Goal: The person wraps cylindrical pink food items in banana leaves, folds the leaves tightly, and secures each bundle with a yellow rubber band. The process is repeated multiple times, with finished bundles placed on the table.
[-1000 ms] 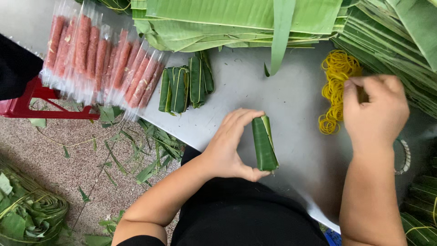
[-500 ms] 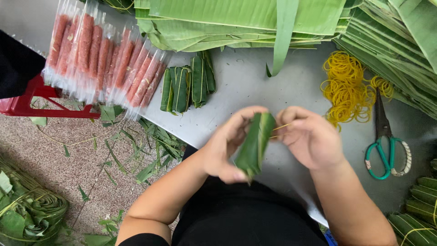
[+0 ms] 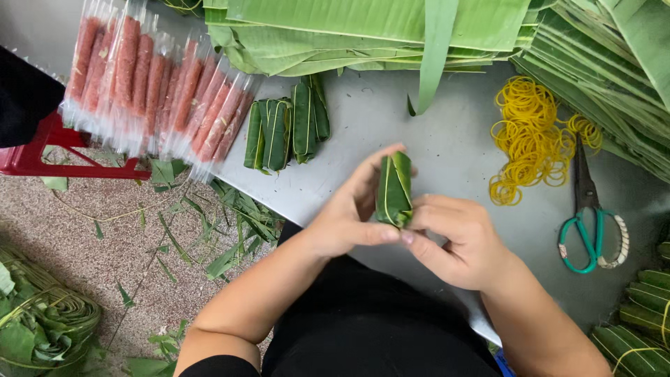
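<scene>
Since a moment ago, the leaf parcel (image 3: 394, 190) is lifted upright above the table's (image 3: 447, 146) front edge, gripped by the left hand (image 3: 349, 216) and right hand (image 3: 457, 241). It should be squeezed tight while the yellow band is pulled snug.

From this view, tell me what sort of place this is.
Probably a small food-wrapping workstation. Both hands, left hand and right hand, hold a leaf-wrapped bundle over a grey table, with stacked banana leaves, packs of pink sausage, yellow rubber bands and scissors around.
</scene>
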